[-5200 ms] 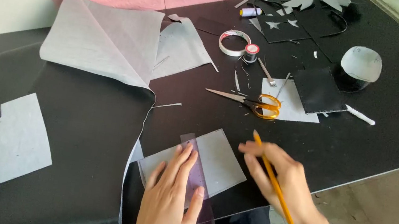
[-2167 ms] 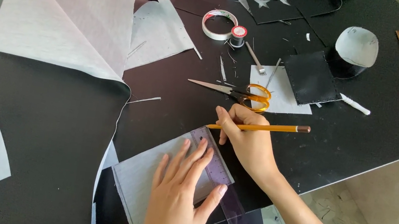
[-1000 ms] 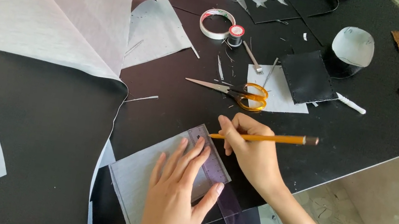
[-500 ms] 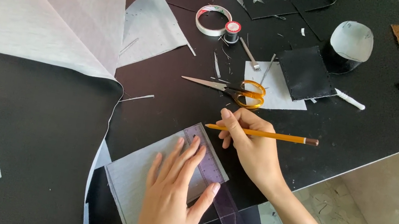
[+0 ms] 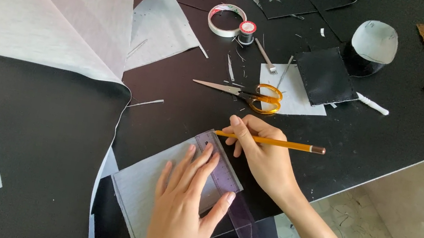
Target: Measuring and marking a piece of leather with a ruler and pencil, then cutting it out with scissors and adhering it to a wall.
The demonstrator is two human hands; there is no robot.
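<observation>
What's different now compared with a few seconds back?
The right hand swung the pencil up from beside the table edge and brought its tip to the ruler. The left hand stayed flat on the ruler and grey sheet; the scissors lie unmoved.

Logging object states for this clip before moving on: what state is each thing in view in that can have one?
Left hand: flat, pressing ruler and grey piece down.
Right hand: gripping pencil.
Pencil: held level, tip at the ruler's far end.
Clear ruler: lying along the grey piece's right edge.
Grey fabric piece: flat, pinned.
Scissors: closed, lying flat.
Tape roll: lying flat.
Large black sheet: corner folded back, grey underside up.
</observation>
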